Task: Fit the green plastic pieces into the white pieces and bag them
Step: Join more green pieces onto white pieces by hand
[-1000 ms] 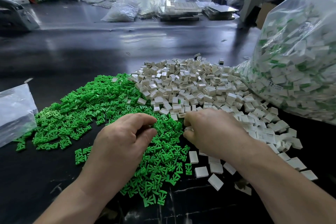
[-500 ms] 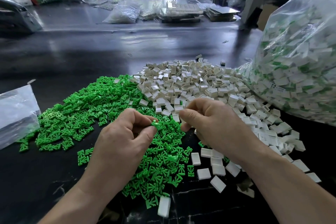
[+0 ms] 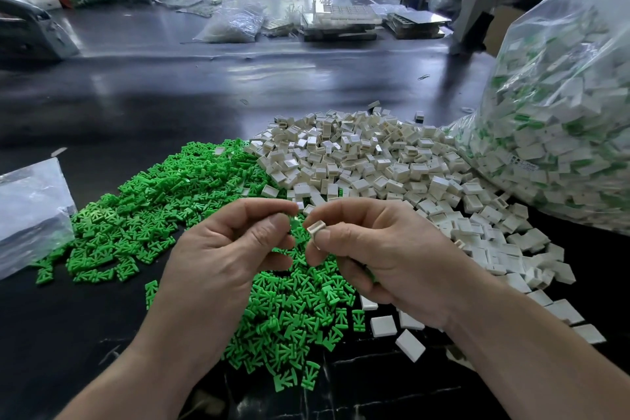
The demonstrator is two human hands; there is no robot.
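Above the green heap [image 3: 191,201], the left hand [image 3: 235,249] is pinching a green piece [image 3: 294,219] and the right hand [image 3: 385,256] a white piece [image 3: 316,227]; a skewed entry is likely risking a jam or drop.

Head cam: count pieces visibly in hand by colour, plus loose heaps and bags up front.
Held green piece, left hand: 1
Held white piece, right hand: 1
Heaps, green heap and white heap: 2
Bags, filled bag right, flat bag left: 2
Total: 6
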